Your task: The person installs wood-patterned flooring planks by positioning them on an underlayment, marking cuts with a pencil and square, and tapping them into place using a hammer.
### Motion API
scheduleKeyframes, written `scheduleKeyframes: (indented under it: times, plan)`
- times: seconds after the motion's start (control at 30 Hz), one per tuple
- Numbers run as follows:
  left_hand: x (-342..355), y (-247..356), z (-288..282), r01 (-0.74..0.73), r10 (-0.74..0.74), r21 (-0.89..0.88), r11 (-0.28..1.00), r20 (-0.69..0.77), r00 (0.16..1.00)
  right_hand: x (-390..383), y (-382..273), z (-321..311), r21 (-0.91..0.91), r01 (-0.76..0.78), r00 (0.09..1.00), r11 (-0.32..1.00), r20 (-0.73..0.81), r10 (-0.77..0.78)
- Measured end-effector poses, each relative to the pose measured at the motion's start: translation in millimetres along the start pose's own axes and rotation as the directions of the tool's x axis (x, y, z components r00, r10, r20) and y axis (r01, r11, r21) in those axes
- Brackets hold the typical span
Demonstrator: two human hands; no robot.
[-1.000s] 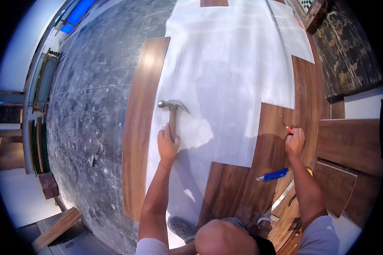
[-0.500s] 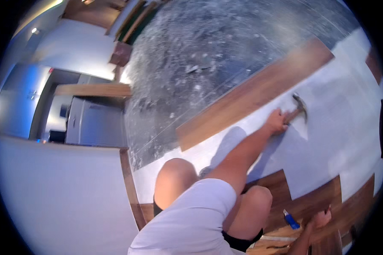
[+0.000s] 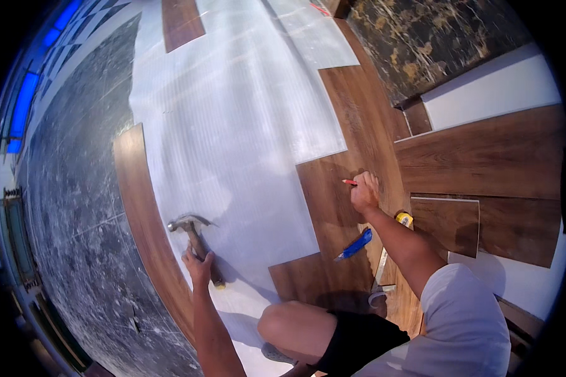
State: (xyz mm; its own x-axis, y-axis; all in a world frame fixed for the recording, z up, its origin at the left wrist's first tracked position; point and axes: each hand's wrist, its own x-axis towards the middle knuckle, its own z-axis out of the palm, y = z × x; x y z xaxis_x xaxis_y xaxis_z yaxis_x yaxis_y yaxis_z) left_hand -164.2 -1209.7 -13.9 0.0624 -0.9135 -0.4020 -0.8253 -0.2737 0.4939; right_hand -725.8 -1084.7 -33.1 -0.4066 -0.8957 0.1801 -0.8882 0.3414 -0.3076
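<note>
My left hand (image 3: 199, 265) is closed around the handle of a claw hammer (image 3: 195, 240), low over the white foam underlay (image 3: 233, 151). To its left lies a loose wood-look plank (image 3: 146, 210). My right hand (image 3: 366, 193) pinches a red pencil (image 3: 348, 182), its tip pointing left above the laid brown planks (image 3: 362, 119). Below that hand, a blue utility knife (image 3: 356, 244) rests on the planks. A yellow tape measure (image 3: 404, 218) shows beside my right forearm, which partly covers it.
Bare grey floor (image 3: 75, 213) with pale dust stretches along the left. Beside my right arm lie a short cut plank (image 3: 445, 221) and longer planks (image 3: 484, 154). A dark marbled block (image 3: 434, 44) stands at the far right. Another plank (image 3: 182, 24) sits on the underlay's far end.
My view has swung to the right, so the hammer and loose plank now appear at the left. The left hand still grips the hammer; the right hand has come further into view.
</note>
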Motion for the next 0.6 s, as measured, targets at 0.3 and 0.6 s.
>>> scheduleKeyframes:
  times: [0.3,0.6]
  plan:
    - [0,-9,-7,-0.012,0.012,0.004,1.0,0.027,1.0,-4,-6,0,-0.008,0.01,0.999,1.0,0.03,-0.01]
    - [1,-2,1,-0.002,0.002,0.046,0.999,0.007,1.0,0,-2,-3,0.038,0.029,1.0,0.999,-0.013,-0.028]
